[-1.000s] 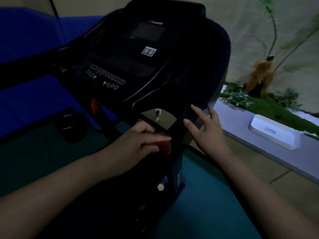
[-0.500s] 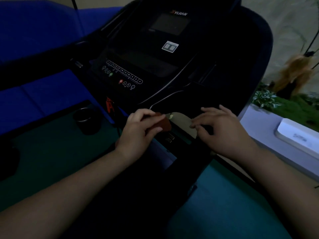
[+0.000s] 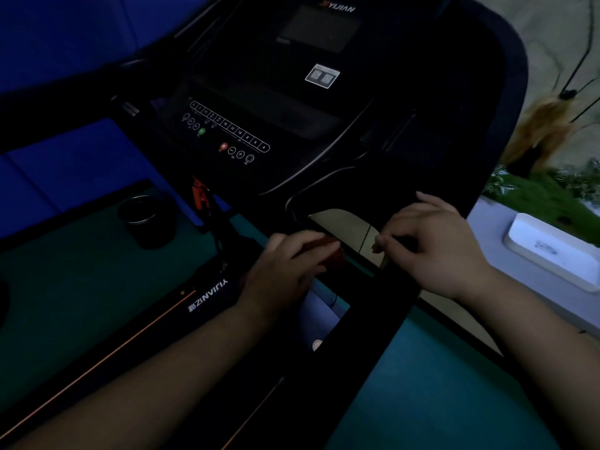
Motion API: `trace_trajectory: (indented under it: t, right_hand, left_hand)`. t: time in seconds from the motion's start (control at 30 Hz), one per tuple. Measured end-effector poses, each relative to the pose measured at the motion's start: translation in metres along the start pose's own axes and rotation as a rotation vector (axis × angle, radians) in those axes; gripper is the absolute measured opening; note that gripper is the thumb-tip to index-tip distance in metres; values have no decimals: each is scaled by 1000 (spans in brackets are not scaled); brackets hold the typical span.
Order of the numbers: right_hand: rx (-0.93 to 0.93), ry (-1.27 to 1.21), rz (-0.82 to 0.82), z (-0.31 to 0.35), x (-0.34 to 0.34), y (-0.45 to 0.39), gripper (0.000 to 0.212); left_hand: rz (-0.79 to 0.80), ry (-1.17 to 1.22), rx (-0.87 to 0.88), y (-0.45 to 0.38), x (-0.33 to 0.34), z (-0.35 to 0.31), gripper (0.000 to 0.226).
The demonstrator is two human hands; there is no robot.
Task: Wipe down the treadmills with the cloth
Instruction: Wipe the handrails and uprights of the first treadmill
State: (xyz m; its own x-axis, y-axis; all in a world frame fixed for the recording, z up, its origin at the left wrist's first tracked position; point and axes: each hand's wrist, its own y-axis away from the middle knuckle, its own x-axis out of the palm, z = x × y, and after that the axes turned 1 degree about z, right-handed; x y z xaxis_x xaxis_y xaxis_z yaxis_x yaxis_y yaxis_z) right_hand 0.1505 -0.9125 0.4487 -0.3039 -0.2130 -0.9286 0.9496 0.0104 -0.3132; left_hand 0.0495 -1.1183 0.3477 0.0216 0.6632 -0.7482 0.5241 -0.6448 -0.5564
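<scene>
Cloth (image 3: 328, 251), small reddish wad, sits left of pale gap in treadmill (image 3: 292, 102) frame, pinched under curled fingers of left hand (image 3: 285, 271). Right of gap, right hand (image 3: 435, 245) rests on dark handrail, fingers curled over it. Left hand nearer cloth; judged next wipe runs rightward along bar.

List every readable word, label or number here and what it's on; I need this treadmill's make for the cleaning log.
"YIJIAN": top of the treadmill console, above the dark screen.
"YIJIAN", seen upside down, with a mark beside it too blurred to read: treadmill deck.
Numbers on the console button row: too small to read.
White box marking: blurred.
</scene>
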Motion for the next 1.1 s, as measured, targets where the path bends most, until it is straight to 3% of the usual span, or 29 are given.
trace_trajectory:
  t: [0.1, 0.13, 0.23, 0.3, 0.43, 0.6, 0.77, 0.87, 0.93, 1.03, 1.1]
  right_hand:
    - [-7, -13, -42, 0, 1, 1, 33]
    - [-13, -11, -65, 0, 2, 2, 33]
    - [-34, -11, -92, 0, 3, 4, 30]
    - [-58, -29, -83, -1, 1, 6, 25]
    - [-105, -34, -56, -2, -1, 13, 23]
    - [-100, -51, -88, 0, 2, 29, 26]
    - [-89, -78, -119, 1, 6, 31, 27]
    - [-90, -80, -144, 1, 7, 30, 26]
    - [-92, -85, -148, 0, 8, 30, 26]
    - [-89, -89, -151, 0, 8, 29, 25]
    - [-80, -91, -167, 1, 10, 30, 24]
  left_hand:
    - [-76, -7, -221, -5, -10, 13, 37]
    - [-77, 5, -220, -3, -7, 8, 38]
    - [26, 11, -22, 5, 6, -15, 39]
    - [49, -18, 19, 1, 3, -4, 38]
    - [-44, -1, -281, -8, -10, 21, 42]
    - [83, 22, -48, 0, 1, -8, 42]
    - [-57, 34, -255, -7, -5, 2, 38]
    - [36, -1, -2, 5, 13, -32, 38]
    - [79, -5, 41, 4, 9, -21, 40]
    - [-14, 58, -214, -2, -2, 3, 40]
    - [-16, 89, -220, 3, 3, -14, 40]
